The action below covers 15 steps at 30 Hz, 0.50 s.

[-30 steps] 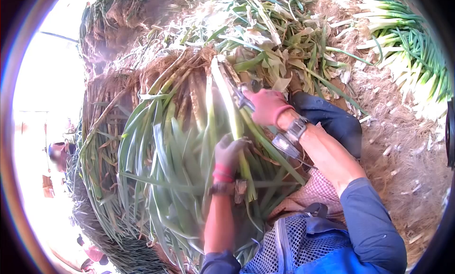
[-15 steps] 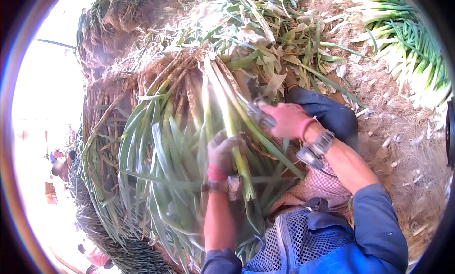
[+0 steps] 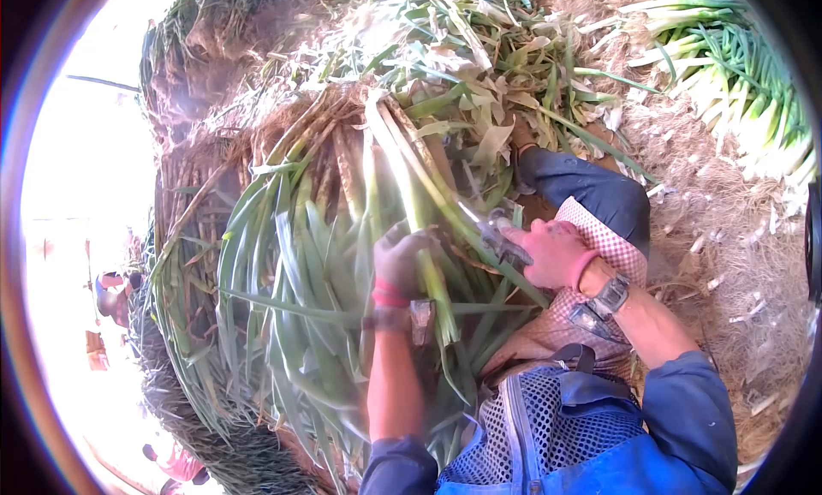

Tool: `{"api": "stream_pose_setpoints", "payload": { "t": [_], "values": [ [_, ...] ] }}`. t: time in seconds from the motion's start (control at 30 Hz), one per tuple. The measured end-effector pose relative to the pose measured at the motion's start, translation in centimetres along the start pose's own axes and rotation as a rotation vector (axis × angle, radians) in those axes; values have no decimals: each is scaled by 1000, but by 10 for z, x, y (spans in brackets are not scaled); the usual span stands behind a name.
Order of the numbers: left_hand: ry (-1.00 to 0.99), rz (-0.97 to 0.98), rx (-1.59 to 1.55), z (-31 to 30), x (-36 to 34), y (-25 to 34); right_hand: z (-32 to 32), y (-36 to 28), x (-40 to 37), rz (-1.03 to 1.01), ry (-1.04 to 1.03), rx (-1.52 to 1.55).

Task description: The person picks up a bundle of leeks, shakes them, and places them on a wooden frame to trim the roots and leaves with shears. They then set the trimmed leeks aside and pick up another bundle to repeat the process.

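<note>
My left hand (image 3: 402, 259), in a dark glove with a red cuff, is closed around a thick green onion (image 3: 434, 294). The stalk runs from a white root end at the top down past my fingers to a cut-looking green end. To its right, my right hand (image 3: 552, 253) in a pink glove is closed on a short bladed tool (image 3: 503, 242) with a pale, thin tip and a dark body. That tip lies close beside another long onion stalk (image 3: 458, 217). Long green leaves (image 3: 295, 281) spread beneath and left of my left hand.
Untrimmed onions with brown roots (image 3: 193, 195) are piled at the left. Stripped leaves and skins (image 3: 505, 75) lie heaped at the top. Cleaned green onions (image 3: 753, 92) lie at the upper right, above root-littered ground (image 3: 719, 272). People (image 3: 111, 298) show at the far left.
My right hand has moved down and to the right with the bladed tool, away from the upper stalks. My left hand has stayed on the same onion.
</note>
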<state>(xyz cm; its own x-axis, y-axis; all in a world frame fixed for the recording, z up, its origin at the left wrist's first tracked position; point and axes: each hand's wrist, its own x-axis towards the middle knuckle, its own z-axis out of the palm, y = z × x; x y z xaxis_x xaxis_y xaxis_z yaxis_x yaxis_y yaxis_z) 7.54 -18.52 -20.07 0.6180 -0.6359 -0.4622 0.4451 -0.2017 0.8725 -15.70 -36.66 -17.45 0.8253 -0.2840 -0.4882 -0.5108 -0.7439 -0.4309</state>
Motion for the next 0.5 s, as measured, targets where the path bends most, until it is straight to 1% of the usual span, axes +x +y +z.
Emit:
{"api": "stream_pose_setpoints", "payload": {
  "t": [0.1,0.17,0.27,0.33,0.5],
  "values": [
    [-6,5,-7,-1,3,-3,-5,-1,17,18,12,-12],
    [-6,5,-4,-3,3,-5,-11,-1,11,14,1,-9],
    [21,15,4,-2,4,-7,-9,4,3,-87,17,-75],
    [-12,20,11,-1,6,-7,-13,-3,13,-62,15,-63],
    [1,13,4,3,-2,2,-33,-16,37,-40,31,-44]
  ]
}}
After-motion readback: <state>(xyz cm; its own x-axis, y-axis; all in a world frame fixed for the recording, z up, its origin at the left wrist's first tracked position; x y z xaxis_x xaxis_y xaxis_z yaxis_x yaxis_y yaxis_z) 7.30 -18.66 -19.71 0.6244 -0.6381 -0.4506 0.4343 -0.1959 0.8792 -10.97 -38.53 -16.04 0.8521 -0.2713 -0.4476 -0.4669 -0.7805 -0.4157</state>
